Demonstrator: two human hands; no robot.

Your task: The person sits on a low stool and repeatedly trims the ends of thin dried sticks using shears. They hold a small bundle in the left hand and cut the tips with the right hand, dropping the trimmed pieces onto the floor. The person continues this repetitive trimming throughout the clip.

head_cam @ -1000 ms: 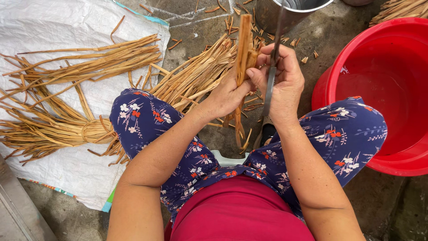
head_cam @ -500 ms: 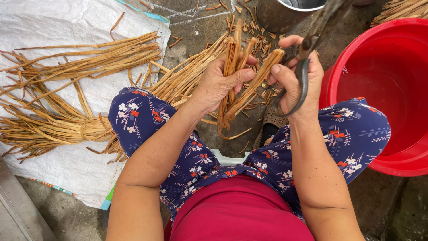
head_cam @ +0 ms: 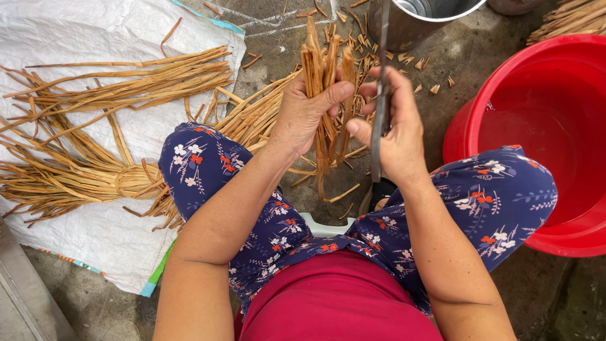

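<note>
Grey concrete floor (head_cam: 454,76) with a white sack (head_cam: 76,69) spread on it.
Left hand (head_cam: 303,117) has its fingers wrapped tight round a bunch of brown strips (head_cam: 323,69), held upright over the knees. Right hand (head_cam: 398,136) grips a thin metal blade (head_cam: 377,136) just beside them. More strips (head_cam: 95,170) lie tied at the sack's middle. Red tub (head_cam: 543,132) sits at the right.

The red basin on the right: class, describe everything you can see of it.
The red basin is a round, glossy tub that looks like plastic, with a thick rolled rim and a deep smooth inside that looks empty. It stands upright on the grey concrete floor, partly cut off by the picture's edge. The person's floral-trousered knee overlaps its near rim; neither hand touches it.
</note>
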